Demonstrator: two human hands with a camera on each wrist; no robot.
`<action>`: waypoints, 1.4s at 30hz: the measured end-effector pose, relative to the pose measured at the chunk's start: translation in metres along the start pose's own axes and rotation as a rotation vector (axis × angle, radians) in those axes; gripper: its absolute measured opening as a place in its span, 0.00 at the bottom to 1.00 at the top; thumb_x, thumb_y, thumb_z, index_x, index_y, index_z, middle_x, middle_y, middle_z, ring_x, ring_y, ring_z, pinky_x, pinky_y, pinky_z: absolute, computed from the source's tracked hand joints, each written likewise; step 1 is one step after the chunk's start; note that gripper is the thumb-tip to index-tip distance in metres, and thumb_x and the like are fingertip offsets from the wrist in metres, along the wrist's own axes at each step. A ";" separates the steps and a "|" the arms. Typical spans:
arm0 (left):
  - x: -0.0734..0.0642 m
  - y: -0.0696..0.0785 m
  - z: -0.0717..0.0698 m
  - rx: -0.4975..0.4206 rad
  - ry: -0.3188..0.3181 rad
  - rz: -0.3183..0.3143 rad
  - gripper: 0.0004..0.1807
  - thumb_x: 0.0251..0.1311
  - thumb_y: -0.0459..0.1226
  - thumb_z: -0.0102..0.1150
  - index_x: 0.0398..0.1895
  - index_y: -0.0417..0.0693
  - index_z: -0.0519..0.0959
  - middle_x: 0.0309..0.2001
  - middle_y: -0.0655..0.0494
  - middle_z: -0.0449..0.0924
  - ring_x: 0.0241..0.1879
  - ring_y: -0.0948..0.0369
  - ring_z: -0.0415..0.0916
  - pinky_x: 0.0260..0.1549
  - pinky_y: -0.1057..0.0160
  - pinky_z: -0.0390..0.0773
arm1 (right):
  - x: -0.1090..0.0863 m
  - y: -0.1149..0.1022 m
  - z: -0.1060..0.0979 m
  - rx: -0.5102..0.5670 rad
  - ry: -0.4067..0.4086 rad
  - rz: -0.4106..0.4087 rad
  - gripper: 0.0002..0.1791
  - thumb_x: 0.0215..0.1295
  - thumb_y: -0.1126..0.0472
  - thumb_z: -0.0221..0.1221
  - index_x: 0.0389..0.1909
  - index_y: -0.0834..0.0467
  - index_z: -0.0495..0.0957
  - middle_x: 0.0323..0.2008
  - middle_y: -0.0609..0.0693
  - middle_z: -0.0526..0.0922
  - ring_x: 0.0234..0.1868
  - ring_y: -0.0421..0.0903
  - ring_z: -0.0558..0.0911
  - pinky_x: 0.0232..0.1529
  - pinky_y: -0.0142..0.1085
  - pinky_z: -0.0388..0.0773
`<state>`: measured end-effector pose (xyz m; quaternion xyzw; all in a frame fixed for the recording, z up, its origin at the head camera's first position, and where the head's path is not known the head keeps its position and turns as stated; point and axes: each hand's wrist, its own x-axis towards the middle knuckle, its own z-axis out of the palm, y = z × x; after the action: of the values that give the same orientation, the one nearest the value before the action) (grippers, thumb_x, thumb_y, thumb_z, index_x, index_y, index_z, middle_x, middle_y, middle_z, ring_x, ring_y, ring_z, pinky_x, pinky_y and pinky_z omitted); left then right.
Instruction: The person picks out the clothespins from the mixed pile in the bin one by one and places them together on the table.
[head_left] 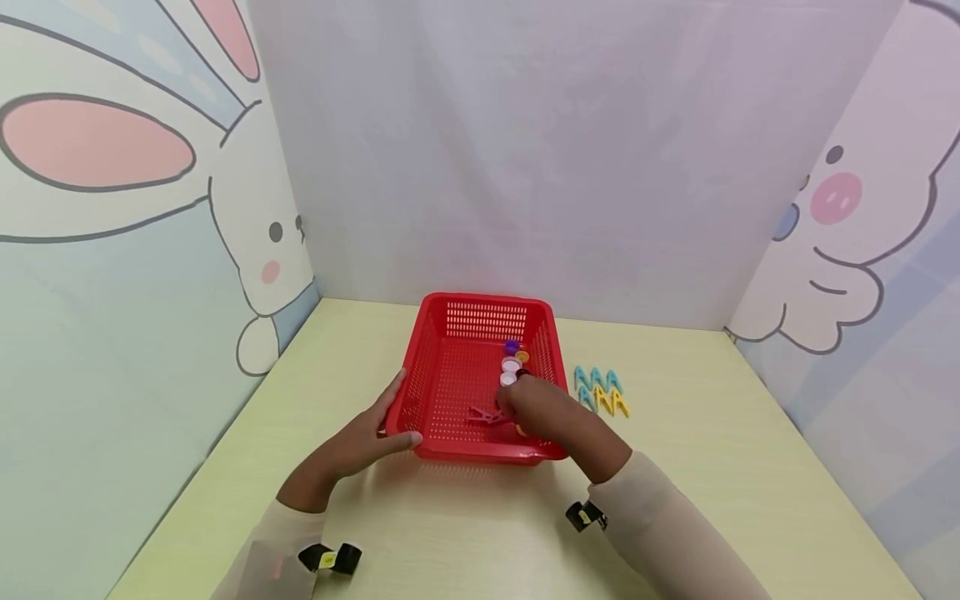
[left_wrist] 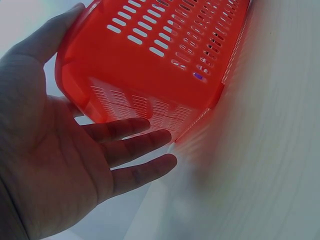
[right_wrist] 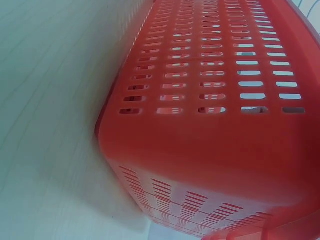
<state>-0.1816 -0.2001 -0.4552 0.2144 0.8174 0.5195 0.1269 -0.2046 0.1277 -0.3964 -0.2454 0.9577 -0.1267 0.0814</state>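
Note:
A red perforated plastic basket point(head_left: 450, 450) stands on the table. My left hand point(head_left: 360, 442) rests at its near left corner. In the left wrist view the thumb reaches to the basket's rim and three fingers stretch out straight beside the wall. My right hand point(head_left: 536, 407) reaches down inside the basket at the right, fingertips hidden. Pink clothespins point(head_left: 482, 416) lie on the basket floor, their right end overlapped by this hand; I cannot tell whether it grips one. Along the right wall are a purple cap point(head_left: 512, 347), an orange cap point(head_left: 522, 357) and white caps point(head_left: 511, 365).
On the table right of the basket, teal clothespins point(head_left: 596, 377) and yellow clothespins point(head_left: 618, 402) lie in two rows. The pale wooden table point(head_left: 712, 467) is bounded by a white back wall point(head_left: 570, 167) and cartoon-printed side walls.

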 end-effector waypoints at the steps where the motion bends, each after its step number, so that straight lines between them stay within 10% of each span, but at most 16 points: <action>1: 0.000 0.000 0.000 -0.001 -0.001 0.003 0.70 0.61 0.51 0.78 0.92 0.61 0.34 0.81 0.38 0.59 0.75 0.38 0.68 0.55 0.49 0.91 | 0.000 0.000 0.000 -0.008 0.004 -0.002 0.23 0.55 0.62 0.83 0.53 0.53 0.92 0.40 0.48 0.92 0.35 0.43 0.86 0.39 0.38 0.92; 21: 0.001 0.003 -0.001 -0.004 -0.004 -0.004 0.70 0.60 0.51 0.79 0.92 0.59 0.35 0.81 0.38 0.60 0.75 0.37 0.68 0.55 0.49 0.91 | -0.002 -0.003 -0.007 0.002 -0.007 0.021 0.26 0.53 0.65 0.83 0.56 0.52 0.92 0.55 0.51 0.86 0.54 0.48 0.85 0.48 0.44 0.93; 42: 0.000 -0.001 0.000 -0.009 -0.004 -0.001 0.69 0.61 0.51 0.78 0.92 0.60 0.35 0.81 0.38 0.60 0.75 0.37 0.68 0.55 0.48 0.91 | -0.018 -0.004 -0.007 -0.049 0.142 -0.091 0.29 0.59 0.57 0.81 0.62 0.54 0.89 0.51 0.52 0.90 0.45 0.44 0.84 0.43 0.37 0.90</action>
<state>-0.1815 -0.2010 -0.4560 0.2143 0.8150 0.5225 0.1297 -0.1885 0.1350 -0.3873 -0.2808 0.9517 -0.1241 0.0014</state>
